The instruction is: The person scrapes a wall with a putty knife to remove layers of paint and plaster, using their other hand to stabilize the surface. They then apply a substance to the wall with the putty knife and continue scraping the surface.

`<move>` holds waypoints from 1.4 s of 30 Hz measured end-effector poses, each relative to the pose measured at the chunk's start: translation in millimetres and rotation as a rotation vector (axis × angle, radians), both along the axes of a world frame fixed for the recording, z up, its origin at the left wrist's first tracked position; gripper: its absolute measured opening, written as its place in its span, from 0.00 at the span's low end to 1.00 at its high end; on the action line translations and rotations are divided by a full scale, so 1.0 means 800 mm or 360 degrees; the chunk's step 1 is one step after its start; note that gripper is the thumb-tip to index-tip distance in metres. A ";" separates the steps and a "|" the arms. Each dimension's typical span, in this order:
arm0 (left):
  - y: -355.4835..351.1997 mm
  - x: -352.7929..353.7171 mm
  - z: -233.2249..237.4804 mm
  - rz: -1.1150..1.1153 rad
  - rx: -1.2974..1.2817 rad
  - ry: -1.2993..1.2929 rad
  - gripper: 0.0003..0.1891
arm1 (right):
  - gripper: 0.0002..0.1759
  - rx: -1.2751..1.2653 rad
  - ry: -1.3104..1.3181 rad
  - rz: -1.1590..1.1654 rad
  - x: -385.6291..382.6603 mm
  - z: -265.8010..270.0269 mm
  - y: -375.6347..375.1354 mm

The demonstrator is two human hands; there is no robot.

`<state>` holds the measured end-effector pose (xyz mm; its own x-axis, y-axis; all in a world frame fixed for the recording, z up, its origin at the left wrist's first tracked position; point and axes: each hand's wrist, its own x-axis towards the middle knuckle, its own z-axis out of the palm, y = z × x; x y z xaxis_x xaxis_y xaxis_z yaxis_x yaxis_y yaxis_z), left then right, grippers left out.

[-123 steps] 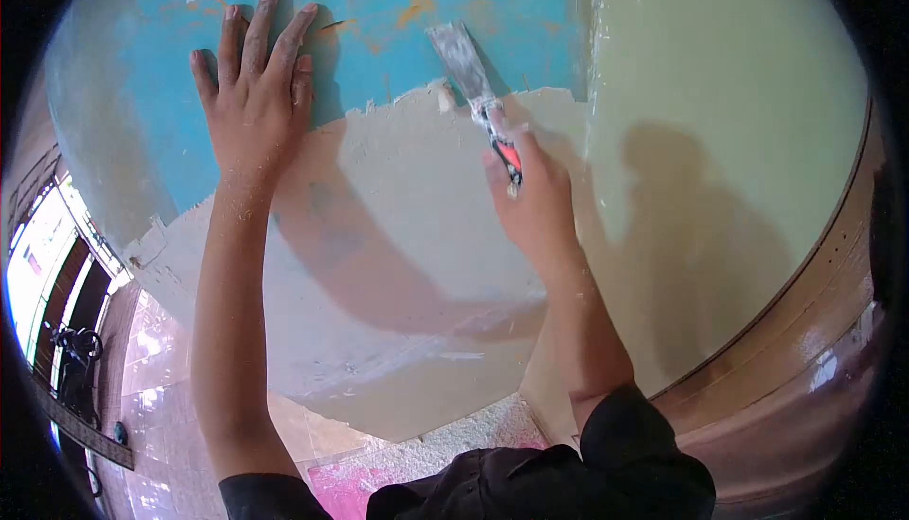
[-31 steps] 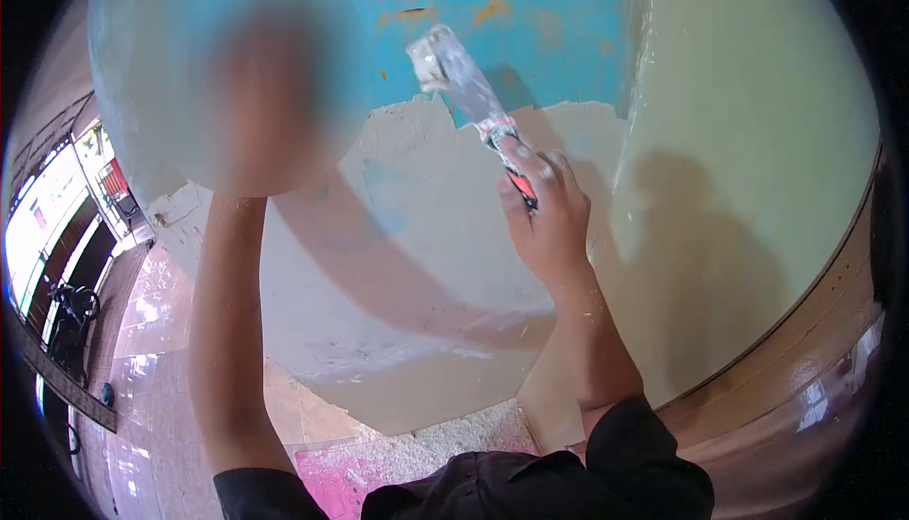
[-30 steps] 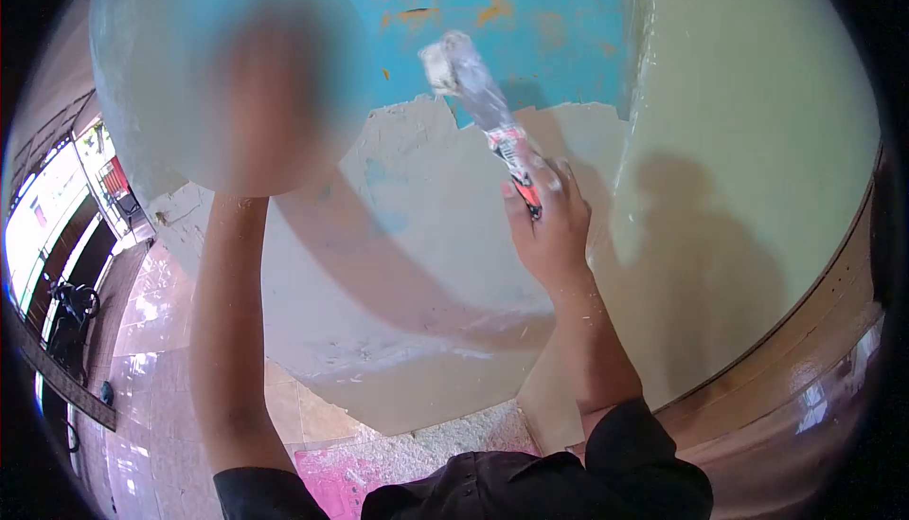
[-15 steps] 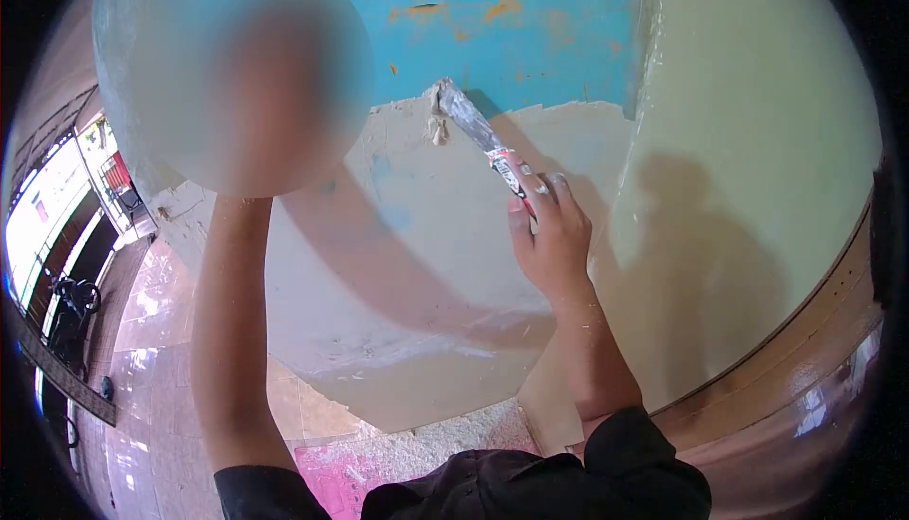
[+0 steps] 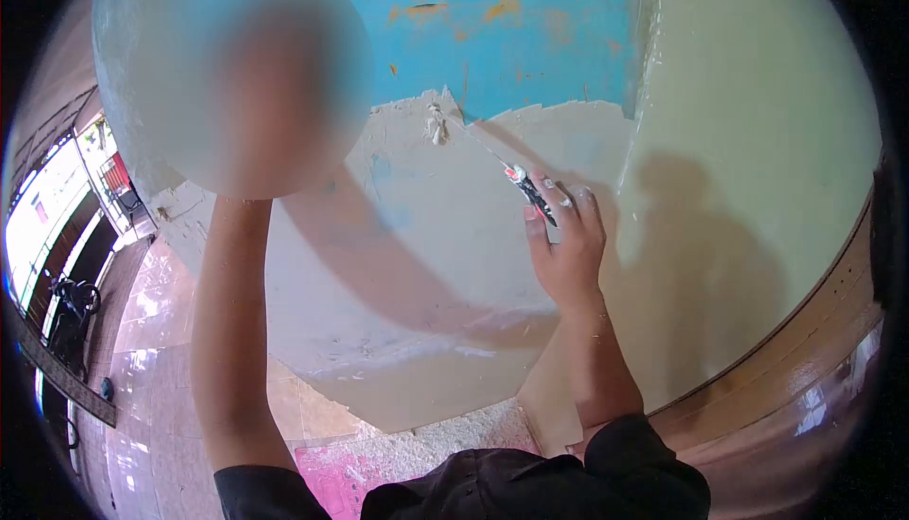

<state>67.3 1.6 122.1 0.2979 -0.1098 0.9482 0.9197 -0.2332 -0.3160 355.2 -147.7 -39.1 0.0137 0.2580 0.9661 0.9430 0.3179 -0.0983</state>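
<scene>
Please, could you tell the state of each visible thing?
Scraper: turned nearly edge-on to the camera
Right hand: closed around the scraper
Left hand: blurred, state unclear
Pale layer: ragged along its top
Pale lump: stuck to that layer
Blue surface: marked with orange patches
Pink sheet: partly under white crumbs

Room to pass spans the pale wall [image 5: 445,245] between left forearm [image 5: 230,302] and right hand [image 5: 573,243]; the scraper [image 5: 528,188] juts in above

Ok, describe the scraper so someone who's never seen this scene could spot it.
Find the upper blue area, then the pale layer below it. Over that layer, the right hand grips the scraper. Unlike the whitish clump near its blade, it has a red-and-black handle.
</scene>
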 end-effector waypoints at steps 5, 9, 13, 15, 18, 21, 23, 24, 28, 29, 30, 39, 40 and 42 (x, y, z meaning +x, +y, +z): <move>-0.001 -0.001 0.001 -0.0010 0.0010 0.0012 0.23 | 0.28 0.0016 0.0071 0.0036 0.004 -0.009 -0.003; -0.002 0.000 0.000 0.0018 -0.0011 0.0001 0.23 | 0.28 0.0165 0.0050 0.0107 0.006 -0.019 0.000; -0.001 0.000 -0.001 -0.0038 0.0014 0.0010 0.23 | 0.26 -0.0218 0.0049 0.0018 0.003 -0.016 -0.012; -0.004 0.000 0.000 0.0038 -0.0035 -0.0001 0.23 | 0.24 -0.0167 0.0158 0.0125 0.008 -0.023 -0.008; -0.001 -0.002 0.000 0.0027 -0.0027 0.0015 0.23 | 0.22 -0.0125 0.0382 0.0245 0.006 -0.036 -0.002; 0.000 -0.001 -0.001 -0.0001 -0.0010 0.0019 0.24 | 0.21 -0.0205 0.0444 0.0392 0.005 -0.042 -0.002; -0.002 0.000 0.001 0.0020 -0.0022 0.0021 0.24 | 0.21 -0.0196 0.0455 0.0433 0.003 -0.040 -0.004; -0.003 0.000 0.000 0.0044 -0.0045 0.0014 0.23 | 0.20 -0.0249 0.0458 0.0453 0.003 -0.038 -0.007; -0.002 -0.002 0.000 0.0030 -0.0045 0.0010 0.23 | 0.19 -0.0241 0.0429 0.0461 0.005 -0.037 -0.009; -0.001 -0.002 0.000 0.0038 -0.0040 0.0009 0.23 | 0.19 -0.0230 0.0435 0.0463 0.005 -0.036 -0.010; -0.001 -0.001 0.000 0.0045 -0.0035 0.0009 0.23 | 0.19 -0.0228 0.0466 0.0485 0.004 -0.035 -0.010; -0.003 -0.001 -0.001 0.0048 -0.0032 0.0013 0.23 | 0.22 -0.0182 0.0226 0.0410 -0.010 -0.006 -0.005; -0.004 0.000 -0.001 0.0049 -0.0033 0.0013 0.23 | 0.22 -0.0183 0.0225 0.0412 -0.010 -0.005 -0.003; -0.005 0.000 0.000 0.0042 -0.0040 0.0009 0.23 | 0.22 -0.0167 0.0088 0.0195 -0.010 -0.003 0.003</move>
